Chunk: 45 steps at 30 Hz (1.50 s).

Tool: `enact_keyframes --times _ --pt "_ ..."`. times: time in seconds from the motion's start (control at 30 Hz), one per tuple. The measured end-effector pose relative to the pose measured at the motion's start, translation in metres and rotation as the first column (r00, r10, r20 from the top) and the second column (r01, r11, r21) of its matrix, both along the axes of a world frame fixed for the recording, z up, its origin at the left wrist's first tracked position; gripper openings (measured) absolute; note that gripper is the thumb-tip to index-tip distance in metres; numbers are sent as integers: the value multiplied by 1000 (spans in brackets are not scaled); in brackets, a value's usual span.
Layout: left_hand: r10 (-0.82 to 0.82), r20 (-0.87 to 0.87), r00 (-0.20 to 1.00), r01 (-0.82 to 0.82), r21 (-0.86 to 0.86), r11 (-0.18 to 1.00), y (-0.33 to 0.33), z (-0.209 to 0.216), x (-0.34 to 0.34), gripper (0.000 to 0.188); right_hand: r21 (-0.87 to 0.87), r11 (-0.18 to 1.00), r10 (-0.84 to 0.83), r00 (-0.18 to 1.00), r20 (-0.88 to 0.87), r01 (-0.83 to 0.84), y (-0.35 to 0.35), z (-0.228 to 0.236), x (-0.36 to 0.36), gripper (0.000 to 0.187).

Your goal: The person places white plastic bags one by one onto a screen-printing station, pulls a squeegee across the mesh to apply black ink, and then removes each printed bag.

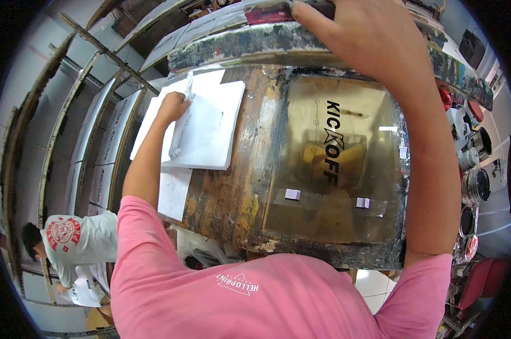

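Observation:
My left hand (175,107) is closed on the crumpled upper edge of a thin white sheet (183,133), which may be a flat bag. Under it lies a stack of white sheets (232,130) on the stained wooden table. My right hand (374,37) reaches across the raised, ink-caked edge of a printing screen frame (244,50). Its thumb stretches to the left, while the other fingers are mostly cut off by the picture's top, so its hold is unclear. Below the frame, a shiny gold-brown plate (346,121) with black lettering and small pale tabs (292,194) lies flat.
Drying racks (106,135) holding printed sheets stand on the left. Below them a co-worker in a pale shirt (77,240) handles a white printed sheet. Ink tins (474,186) line the right side. A loose white sheet (173,195) hangs near the table's left edge.

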<state>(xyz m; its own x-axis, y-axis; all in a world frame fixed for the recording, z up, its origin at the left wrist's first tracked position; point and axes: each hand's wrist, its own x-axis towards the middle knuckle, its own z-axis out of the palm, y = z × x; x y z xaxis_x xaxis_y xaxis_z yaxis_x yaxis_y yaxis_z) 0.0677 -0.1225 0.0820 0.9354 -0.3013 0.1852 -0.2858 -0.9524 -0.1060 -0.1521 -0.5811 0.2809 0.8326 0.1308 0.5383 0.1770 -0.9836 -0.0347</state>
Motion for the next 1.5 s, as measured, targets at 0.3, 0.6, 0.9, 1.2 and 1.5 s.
enact_keyframes --times 0.3,0.6,0.9,1.2,1.5 --pt "-148 -178 973 143 -43 989 -144 -63 -20 26 39 994 103 982 -161 -98 -16 15 9 53" --pt "-447 -254 858 382 -268 885 -409 -133 -64 17 31 997 74 978 -195 -69 -19 16 5 51" --pt "-572 -98 815 408 -603 685 -548 -177 -92 18 107 978 200 952 -232 -180 -25 22 4 50" --pt "-590 -195 783 376 -608 700 -601 -181 -108 15 -73 954 278 947 -158 -292 -33 25 13 49" --pt "-609 -153 778 391 -640 661 -613 -207 -87 38 104 990 109 984 -137 -95 -13 24 -6 49"
